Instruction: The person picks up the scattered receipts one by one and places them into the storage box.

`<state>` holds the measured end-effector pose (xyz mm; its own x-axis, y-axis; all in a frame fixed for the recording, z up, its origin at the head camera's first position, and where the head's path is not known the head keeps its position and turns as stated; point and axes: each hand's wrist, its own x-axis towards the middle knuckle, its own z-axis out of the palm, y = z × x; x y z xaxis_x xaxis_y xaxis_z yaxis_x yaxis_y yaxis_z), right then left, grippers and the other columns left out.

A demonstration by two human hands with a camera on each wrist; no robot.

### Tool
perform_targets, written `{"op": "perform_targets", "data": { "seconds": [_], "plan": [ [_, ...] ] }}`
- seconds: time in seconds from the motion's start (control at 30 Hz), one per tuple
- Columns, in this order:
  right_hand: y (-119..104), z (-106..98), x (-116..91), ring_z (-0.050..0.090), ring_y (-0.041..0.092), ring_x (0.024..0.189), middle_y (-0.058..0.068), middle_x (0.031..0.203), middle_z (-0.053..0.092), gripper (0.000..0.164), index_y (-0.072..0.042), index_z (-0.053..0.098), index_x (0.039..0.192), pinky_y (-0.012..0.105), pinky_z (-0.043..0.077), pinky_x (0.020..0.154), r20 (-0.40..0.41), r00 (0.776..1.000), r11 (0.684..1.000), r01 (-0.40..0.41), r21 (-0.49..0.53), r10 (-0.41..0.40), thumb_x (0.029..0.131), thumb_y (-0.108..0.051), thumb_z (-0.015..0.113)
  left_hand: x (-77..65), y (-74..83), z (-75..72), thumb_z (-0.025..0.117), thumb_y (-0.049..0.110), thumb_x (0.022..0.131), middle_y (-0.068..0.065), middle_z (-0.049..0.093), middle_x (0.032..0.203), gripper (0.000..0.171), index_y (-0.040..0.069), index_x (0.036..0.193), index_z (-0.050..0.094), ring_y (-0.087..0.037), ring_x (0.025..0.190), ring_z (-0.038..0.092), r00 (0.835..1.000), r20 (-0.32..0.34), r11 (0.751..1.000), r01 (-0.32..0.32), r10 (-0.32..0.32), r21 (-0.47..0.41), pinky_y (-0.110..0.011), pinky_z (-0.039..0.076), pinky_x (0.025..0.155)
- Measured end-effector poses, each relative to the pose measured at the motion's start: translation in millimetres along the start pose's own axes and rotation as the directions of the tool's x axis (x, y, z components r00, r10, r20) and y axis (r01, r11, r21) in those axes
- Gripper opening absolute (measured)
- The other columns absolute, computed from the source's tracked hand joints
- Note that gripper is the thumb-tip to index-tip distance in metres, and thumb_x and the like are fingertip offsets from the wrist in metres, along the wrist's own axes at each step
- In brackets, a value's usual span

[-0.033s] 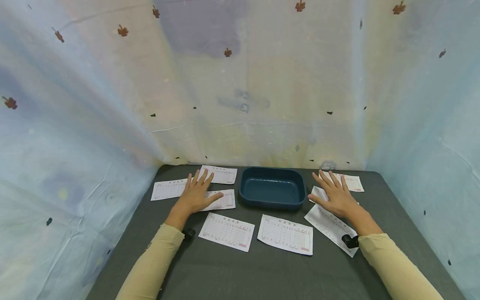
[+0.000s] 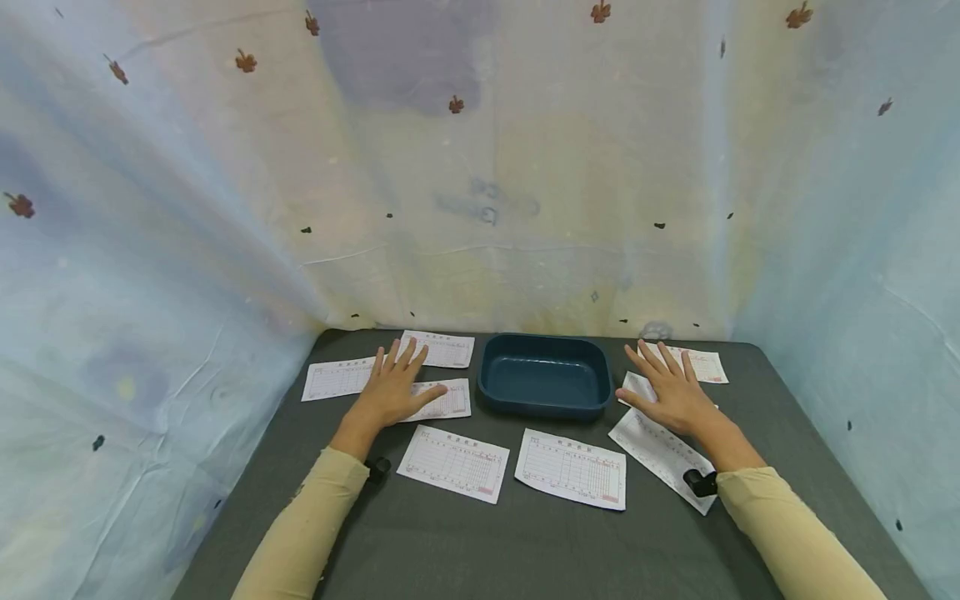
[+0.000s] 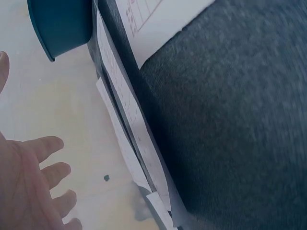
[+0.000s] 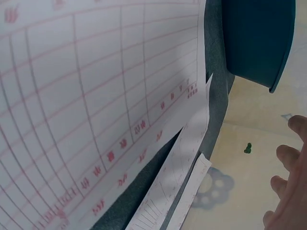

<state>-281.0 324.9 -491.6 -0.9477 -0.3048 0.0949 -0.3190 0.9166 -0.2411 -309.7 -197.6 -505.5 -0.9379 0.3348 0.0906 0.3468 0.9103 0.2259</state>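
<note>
My left hand [image 2: 388, 392] is held over the left group of printed paper forms, fingers spread and straight, holding nothing. In the left wrist view the same hand [image 3: 24, 184] hangs apart from the forms. Spread likewise, my right hand [image 2: 672, 398] is above the forms on the right and partly hides them; it too holds nothing. Between the hands stands a dark blue rectangular tray [image 2: 546, 410], with nothing in it. Nearest the left hand are a form [image 2: 448, 402] by the thumb and another form [image 2: 336, 380]. Beneath the right hand lies a slanted form [image 2: 652, 444].
Two forms lie in front of the tray, a left one [image 2: 453, 463] and a right one [image 2: 572, 469]. At the back are a form [image 2: 442, 350] and another form [image 2: 705, 365]. A dark grey cloth [image 2: 480, 550] covers the table; a pale patterned curtain [image 2: 525, 250] encloses it.
</note>
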Motion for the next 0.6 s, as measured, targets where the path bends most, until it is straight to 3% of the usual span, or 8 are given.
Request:
{"op": "perform_targets", "data": {
  "seconds": [0.33,0.6],
  "plan": [
    [0.4,1.9,-2.3,0.002,0.05,0.163,0.019,0.179,0.013,0.094,-0.016,0.021,0.174,0.068,-0.019,0.125,-0.004,1.0,0.999,-0.008,0.043,0.008,0.103,-0.067,0.056,3.5,17.2,5.2,0.052,0.074,0.101,-0.019,0.017,0.178,0.1,0.007,0.171,0.026,-0.046,0.164,0.009,0.999,0.003,0.998,-0.054,0.054,0.02,-0.066,0.004,0.131],
    [9.6,3.5,-1.1,0.004,0.049,0.164,0.02,0.178,0.016,0.092,-0.016,0.022,0.173,0.072,-0.009,0.126,-0.022,1.0,0.999,-0.008,0.049,0.009,0.103,-0.065,0.057,11.9,32.8,11.6,0.052,0.074,0.102,-0.018,0.015,0.179,0.101,0.007,0.171,0.024,-0.044,0.165,0.008,0.995,0.015,0.994,-0.102,0.102,-0.028,-0.064,0.002,0.131]
  ]
}}
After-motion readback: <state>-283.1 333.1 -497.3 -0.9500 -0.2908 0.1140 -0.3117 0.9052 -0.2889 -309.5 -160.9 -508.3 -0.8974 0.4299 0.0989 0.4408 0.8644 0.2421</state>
